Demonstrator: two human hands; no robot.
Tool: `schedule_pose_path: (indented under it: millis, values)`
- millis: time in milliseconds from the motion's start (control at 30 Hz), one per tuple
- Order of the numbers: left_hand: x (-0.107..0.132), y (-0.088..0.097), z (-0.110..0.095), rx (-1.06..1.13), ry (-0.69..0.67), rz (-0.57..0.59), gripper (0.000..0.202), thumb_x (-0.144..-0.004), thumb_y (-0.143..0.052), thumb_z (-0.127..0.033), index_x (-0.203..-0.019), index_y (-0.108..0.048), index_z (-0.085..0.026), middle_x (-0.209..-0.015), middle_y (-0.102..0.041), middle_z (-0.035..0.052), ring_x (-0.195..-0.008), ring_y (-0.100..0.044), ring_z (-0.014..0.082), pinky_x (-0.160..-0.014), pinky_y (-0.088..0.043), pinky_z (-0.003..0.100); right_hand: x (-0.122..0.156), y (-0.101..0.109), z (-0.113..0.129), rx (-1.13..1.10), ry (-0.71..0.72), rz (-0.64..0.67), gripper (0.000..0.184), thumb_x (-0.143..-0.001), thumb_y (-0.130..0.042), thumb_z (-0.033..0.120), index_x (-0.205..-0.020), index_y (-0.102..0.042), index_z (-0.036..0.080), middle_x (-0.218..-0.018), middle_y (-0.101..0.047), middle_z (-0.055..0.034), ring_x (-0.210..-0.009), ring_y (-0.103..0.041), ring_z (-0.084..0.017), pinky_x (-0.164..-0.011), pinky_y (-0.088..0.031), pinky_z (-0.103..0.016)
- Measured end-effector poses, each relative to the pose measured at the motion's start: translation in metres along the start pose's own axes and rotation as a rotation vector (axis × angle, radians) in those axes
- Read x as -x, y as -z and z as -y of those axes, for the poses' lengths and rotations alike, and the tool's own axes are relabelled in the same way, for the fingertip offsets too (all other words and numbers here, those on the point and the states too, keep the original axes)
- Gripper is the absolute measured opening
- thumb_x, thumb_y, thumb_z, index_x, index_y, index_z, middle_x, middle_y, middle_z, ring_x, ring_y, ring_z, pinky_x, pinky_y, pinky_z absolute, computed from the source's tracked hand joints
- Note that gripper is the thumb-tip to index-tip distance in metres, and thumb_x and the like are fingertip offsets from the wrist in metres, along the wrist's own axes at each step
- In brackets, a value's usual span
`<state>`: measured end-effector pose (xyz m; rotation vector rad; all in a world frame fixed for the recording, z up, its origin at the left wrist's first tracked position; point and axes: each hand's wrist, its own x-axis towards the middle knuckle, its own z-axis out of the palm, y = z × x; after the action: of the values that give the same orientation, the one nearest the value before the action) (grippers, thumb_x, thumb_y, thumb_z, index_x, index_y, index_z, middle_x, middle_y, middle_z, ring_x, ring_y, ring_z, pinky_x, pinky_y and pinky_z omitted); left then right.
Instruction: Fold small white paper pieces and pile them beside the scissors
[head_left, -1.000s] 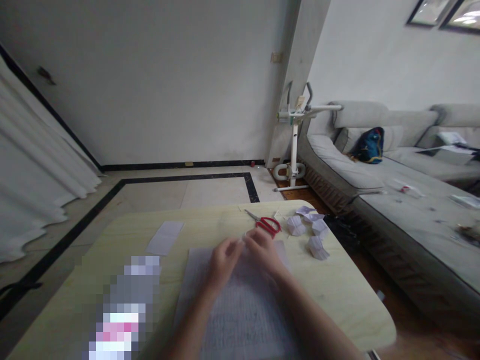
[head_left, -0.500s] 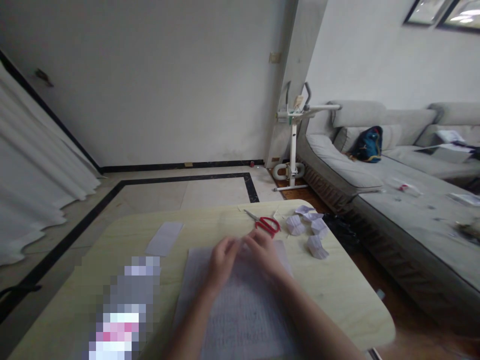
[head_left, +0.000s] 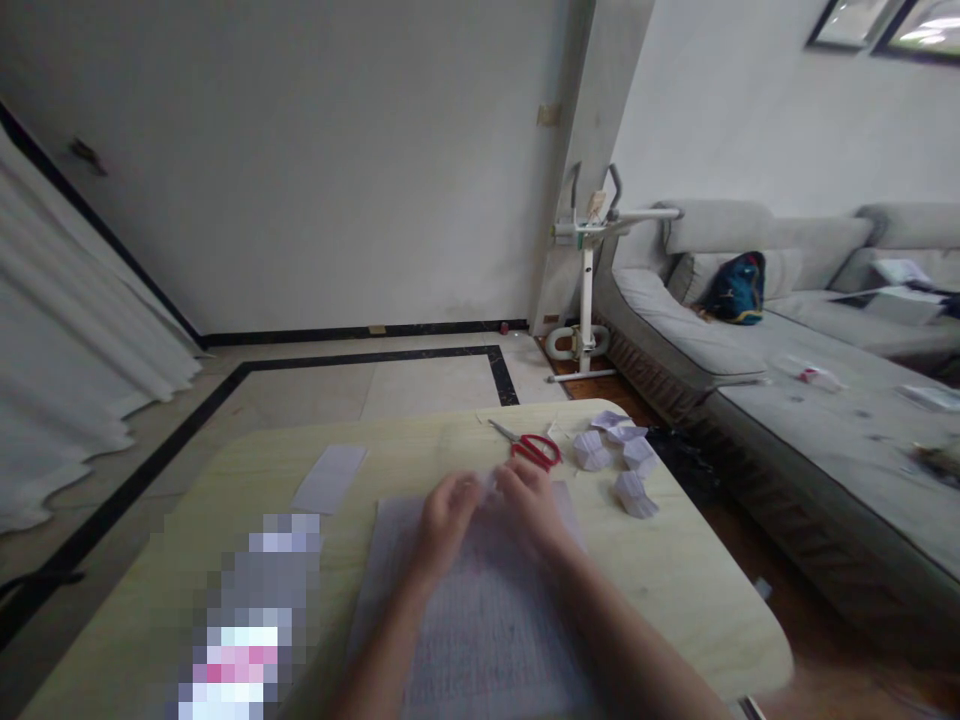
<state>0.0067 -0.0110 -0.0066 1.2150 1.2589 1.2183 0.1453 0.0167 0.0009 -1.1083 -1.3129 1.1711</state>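
Note:
My left hand (head_left: 447, 522) and my right hand (head_left: 529, 503) meet above the far part of a large written sheet of paper (head_left: 480, 630). Between their curled fingertips is a small pale piece of paper (head_left: 487, 484), blurred and mostly hidden by the fingers. Both hands are closed in a pinch on it. Just beyond my right hand lie red-handled scissors (head_left: 535, 451), their blades pointing to the far left. Several small folded or crumpled paper pieces (head_left: 592, 452) lie to the right of the scissors.
The pale wooden table (head_left: 675, 590) has rounded corners. On its left are a blank paper slip (head_left: 330, 479) and a pixelated object (head_left: 240, 620). A grey sofa (head_left: 810, 430) with a blue backpack (head_left: 739, 290) stands at right, exercise equipment (head_left: 587, 290) behind the table.
My fingertips have shifted slightly, the right ones a little to the right, opening a small gap where the pale paper shows. The things on the table stay where they were.

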Motion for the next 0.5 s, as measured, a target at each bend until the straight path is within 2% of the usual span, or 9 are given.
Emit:
schedule_pose_path:
  millis: [167, 367, 500]
  values:
    - [-0.0001, -0.0002, -0.0024, -0.045, -0.011, 0.048, 0.032, -0.08, -0.055, -0.044, -0.079, -0.065, -0.013, -0.069, -0.066, 0.0034, -0.059, -0.059, 0.0148, -0.057, -0.045, 0.023, -0.0026, -0.0008, 0.0014, 0.037, -0.006, -0.068, 0.025, -0.078, -0.055, 0.036, -0.061, -0.055, 0.019, -0.057, -0.05, 0.0017, -0.055, -0.047, -0.013, -0.054, -0.037, -0.025]
    - [0.0007, 0.0005, -0.0037, -0.046, -0.052, 0.067, 0.032, -0.08, -0.054, -0.043, -0.083, -0.067, -0.013, -0.071, -0.066, 0.0031, -0.061, -0.057, 0.0147, -0.056, -0.044, 0.022, 0.0004, -0.0044, -0.0007, -0.003, -0.074, 0.114, 0.02, -0.075, -0.06, 0.035, -0.067, -0.058, 0.017, -0.062, -0.056, 0.0007, -0.059, -0.052, -0.013, -0.054, -0.038, -0.023]
    - [0.0013, -0.0006, -0.0014, -0.094, -0.05, 0.044, 0.032, -0.081, -0.054, -0.042, -0.079, -0.067, -0.013, -0.066, -0.064, 0.003, -0.061, -0.057, 0.0155, -0.056, -0.044, 0.022, 0.0011, -0.0044, -0.0021, 0.015, -0.074, 0.098, 0.024, -0.076, -0.06, 0.036, -0.064, -0.057, 0.016, -0.058, -0.053, 0.0017, -0.055, -0.048, -0.011, -0.052, -0.035, -0.023]
